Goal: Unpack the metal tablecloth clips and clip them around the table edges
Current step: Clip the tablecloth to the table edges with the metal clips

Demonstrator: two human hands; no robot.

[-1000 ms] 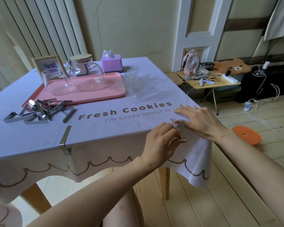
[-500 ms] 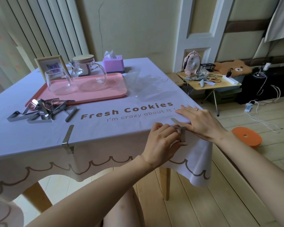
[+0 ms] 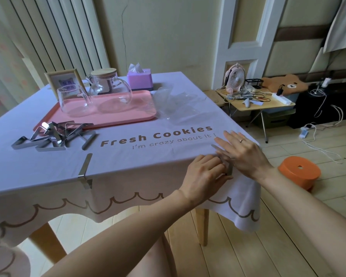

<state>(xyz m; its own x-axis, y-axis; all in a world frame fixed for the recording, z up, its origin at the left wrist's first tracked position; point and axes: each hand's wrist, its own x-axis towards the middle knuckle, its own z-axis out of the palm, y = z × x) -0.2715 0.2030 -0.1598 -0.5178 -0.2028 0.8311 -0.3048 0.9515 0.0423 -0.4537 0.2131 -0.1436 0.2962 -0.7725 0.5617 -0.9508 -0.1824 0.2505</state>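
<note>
A metal clip (image 3: 229, 168) straddles the near table edge close to the right corner of the lilac tablecloth (image 3: 140, 156). My left hand (image 3: 204, 176) grips its hanging part with curled fingers. My right hand (image 3: 242, 152) lies flat on the cloth over the clip's top arm, whose tip shows at the fingertips. Another clip (image 3: 85, 170) is fixed on the near edge further left. Several loose clips (image 3: 54, 135) lie piled on the table at the left. Crumpled clear plastic packaging (image 3: 176, 104) lies behind the printed words.
A pink tray (image 3: 132, 114) carries a glass cup (image 3: 74, 100) and a glass teapot (image 3: 110, 90); a picture frame (image 3: 63, 80) and purple tissue box (image 3: 140, 78) stand behind. An orange stool (image 3: 300, 172) and a cluttered side table (image 3: 256, 100) are at the right.
The clip has slid further onto the table edge under both hands. My right hand's fingers have flattened over its top arm.
</note>
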